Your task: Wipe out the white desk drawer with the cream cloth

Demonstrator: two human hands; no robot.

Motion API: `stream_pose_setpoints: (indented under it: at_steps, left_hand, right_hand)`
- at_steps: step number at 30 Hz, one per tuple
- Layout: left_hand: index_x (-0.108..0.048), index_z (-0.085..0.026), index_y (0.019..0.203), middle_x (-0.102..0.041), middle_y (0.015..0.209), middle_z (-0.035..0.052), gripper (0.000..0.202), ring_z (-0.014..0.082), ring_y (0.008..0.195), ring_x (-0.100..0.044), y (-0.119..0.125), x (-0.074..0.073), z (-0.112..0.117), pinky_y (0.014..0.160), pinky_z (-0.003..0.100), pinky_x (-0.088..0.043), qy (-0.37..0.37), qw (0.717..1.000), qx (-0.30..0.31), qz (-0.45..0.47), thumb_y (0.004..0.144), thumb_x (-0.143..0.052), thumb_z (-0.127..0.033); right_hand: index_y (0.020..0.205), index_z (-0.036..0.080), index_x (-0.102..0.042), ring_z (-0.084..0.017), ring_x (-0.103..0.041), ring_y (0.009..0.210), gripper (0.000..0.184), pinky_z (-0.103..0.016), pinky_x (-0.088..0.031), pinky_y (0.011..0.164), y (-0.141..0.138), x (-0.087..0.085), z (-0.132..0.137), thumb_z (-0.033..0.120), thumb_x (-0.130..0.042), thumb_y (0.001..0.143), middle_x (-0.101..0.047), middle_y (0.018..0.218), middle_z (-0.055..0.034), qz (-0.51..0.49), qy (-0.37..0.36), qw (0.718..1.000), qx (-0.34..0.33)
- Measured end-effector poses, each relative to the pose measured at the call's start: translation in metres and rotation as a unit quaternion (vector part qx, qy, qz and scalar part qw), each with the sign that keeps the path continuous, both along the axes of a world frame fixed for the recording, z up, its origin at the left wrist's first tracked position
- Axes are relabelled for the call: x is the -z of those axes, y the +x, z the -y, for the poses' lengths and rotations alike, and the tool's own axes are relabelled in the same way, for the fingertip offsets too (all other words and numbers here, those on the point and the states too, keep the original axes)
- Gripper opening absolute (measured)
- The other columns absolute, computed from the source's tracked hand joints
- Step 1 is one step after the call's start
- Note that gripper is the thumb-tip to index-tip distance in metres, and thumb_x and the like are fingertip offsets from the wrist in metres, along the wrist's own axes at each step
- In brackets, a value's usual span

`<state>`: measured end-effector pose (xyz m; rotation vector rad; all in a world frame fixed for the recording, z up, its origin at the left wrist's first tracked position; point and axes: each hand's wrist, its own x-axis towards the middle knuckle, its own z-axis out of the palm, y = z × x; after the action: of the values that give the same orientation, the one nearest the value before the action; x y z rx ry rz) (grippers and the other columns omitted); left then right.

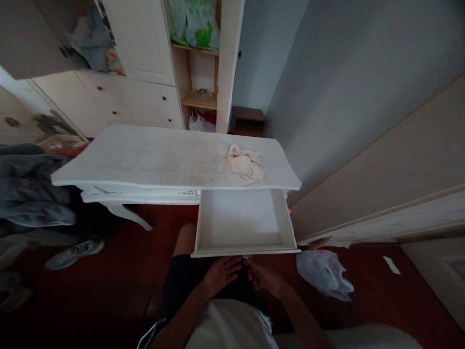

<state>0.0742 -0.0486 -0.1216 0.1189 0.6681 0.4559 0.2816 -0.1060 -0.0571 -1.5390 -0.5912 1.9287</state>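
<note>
A white drawer [240,218] is pulled out from the right front of a white table [163,150], with nothing lying inside. Just below the drawer's front edge, my right hand [263,277] has its fingers curled, the thumb and index at a small shiny drawer knob [246,259]. My left hand [223,274] is close beside it under the same edge, fingers stretched out and holding nothing visible. A crumpled cream cloth [247,165] lies on the tabletop behind the drawer. Dark smudges mark the tabletop's middle.
A white plastic bag [324,274] is on the red floor to the right. A shoe [75,254] and grey clothing [32,189] are at left. Behind stand a white wardrobe [141,104] with open shelves and a small brown cabinet [249,115]. A wall runs along the right.
</note>
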Motion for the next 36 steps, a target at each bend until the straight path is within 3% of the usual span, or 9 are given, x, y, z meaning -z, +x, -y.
stream_pose_setpoints:
  at_steps: [3, 5, 11, 18, 21, 23, 26, 29, 36]
  left_hand:
    - [-0.068, -0.017, 0.115, -0.069, 0.130, 0.0144, 0.029, 0.0218, 0.096, -0.072, -0.008, -0.005, 0.010, 0.082, 0.034, -0.050, -0.010, 1.000, -0.005, -0.007, 0.089, -0.063, -0.029]
    - [-0.067, -0.016, 0.116, -0.071, 0.126, 0.0136, 0.030, 0.0167, 0.080, -0.071, -0.012, -0.008, 0.017, 0.078, 0.032, -0.051, -0.017, 1.000, -0.010, -0.017, 0.089, -0.064, -0.028]
    - [-0.067, -0.015, 0.113, -0.076, 0.111, 0.0113, 0.026, 0.0077, 0.052, -0.058, -0.023, -0.014, 0.033, 0.064, 0.028, -0.050, -0.044, 0.998, -0.017, -0.048, 0.089, -0.063, -0.027]
    - [-0.071, -0.014, 0.086, -0.078, 0.092, 0.0088, 0.014, 0.0111, 0.057, -0.064, -0.041, -0.013, 0.050, 0.064, 0.027, -0.049, -0.057, 0.995, -0.040, -0.069, 0.091, -0.063, -0.024]
    - [-0.069, -0.014, 0.075, -0.075, 0.076, 0.0076, 0.018, 0.0135, 0.058, -0.064, -0.043, -0.019, 0.056, 0.065, 0.028, -0.048, -0.015, 0.997, -0.060, -0.053, 0.089, -0.066, -0.025]
    - [-0.070, -0.014, 0.073, -0.073, 0.074, 0.0071, 0.021, 0.0144, 0.060, -0.064, -0.041, -0.031, 0.057, 0.065, 0.029, -0.049, 0.034, 0.996, -0.079, -0.021, 0.087, -0.069, -0.029]
    - [-0.070, -0.014, 0.072, -0.073, 0.076, 0.0070, 0.025, 0.0148, 0.061, -0.063, -0.037, -0.058, 0.054, 0.064, 0.029, -0.049, 0.092, 0.991, -0.092, 0.028, 0.084, -0.073, -0.036]
    - [-0.071, -0.014, 0.075, -0.072, 0.079, 0.0069, 0.026, 0.0148, 0.063, -0.063, -0.032, -0.082, 0.049, 0.064, 0.030, -0.049, 0.127, 0.986, -0.090, 0.060, 0.082, -0.076, -0.039]
    - [-0.072, -0.016, 0.087, -0.072, 0.079, 0.0039, 0.019, 0.0141, 0.064, -0.064, -0.035, -0.102, 0.027, 0.063, 0.028, -0.050, 0.122, 0.980, -0.137, 0.077, 0.079, -0.079, -0.032]
  right_hand:
    - [0.093, 0.016, -0.066, -0.006, -0.044, 0.045, 0.059, -0.019, -0.030, 0.044, 0.021, -0.038, 0.000, 0.072, -0.070, 0.075, -0.063, 0.062, 0.0029, 0.054, 0.059, 0.980, -0.181]
    - [0.087, 0.015, -0.068, -0.005, -0.044, 0.046, 0.052, -0.019, -0.031, 0.045, 0.032, -0.070, -0.005, 0.067, -0.070, 0.080, -0.063, 0.062, 0.0018, 0.043, 0.104, 0.967, -0.227]
    - [0.090, 0.018, -0.068, -0.010, -0.050, 0.052, 0.037, -0.023, -0.036, 0.051, 0.042, -0.141, -0.068, 0.052, -0.076, 0.079, -0.061, 0.063, 0.0019, 0.065, 0.279, 0.958, 0.028]
    - [0.106, 0.017, -0.059, -0.017, -0.058, 0.073, 0.039, -0.031, -0.050, 0.068, 0.054, -0.154, -0.215, 0.041, -0.067, 0.076, -0.064, 0.091, -0.0048, 0.360, 0.398, 0.821, 0.194]
    - [0.127, 0.011, -0.052, -0.028, -0.059, 0.111, 0.064, -0.041, -0.049, 0.098, 0.052, -0.160, -0.262, 0.041, -0.072, 0.075, -0.057, 0.130, -0.0196, 0.495, 0.406, 0.755, 0.140]
    - [0.140, 0.009, -0.043, -0.035, -0.042, 0.138, 0.086, -0.046, -0.036, 0.114, 0.049, -0.162, -0.283, 0.045, -0.079, 0.071, -0.041, 0.149, -0.0245, 0.562, 0.397, 0.723, 0.065]
    - [0.153, 0.011, -0.028, -0.039, -0.014, 0.153, 0.115, -0.049, -0.022, 0.122, 0.041, -0.161, -0.304, 0.053, -0.086, 0.064, -0.020, 0.164, -0.0245, 0.612, 0.364, 0.700, -0.053]
    - [0.159, 0.012, -0.018, -0.039, -0.025, 0.150, 0.128, -0.046, -0.028, 0.119, 0.035, -0.157, -0.315, 0.053, -0.089, 0.061, -0.021, 0.164, -0.0254, 0.620, 0.327, 0.702, -0.125]
    - [0.147, 0.017, -0.050, -0.032, -0.056, 0.129, 0.076, -0.042, -0.041, 0.110, 0.036, -0.161, -0.304, 0.028, -0.077, 0.077, -0.060, 0.143, -0.0149, 0.619, 0.365, 0.678, -0.154]
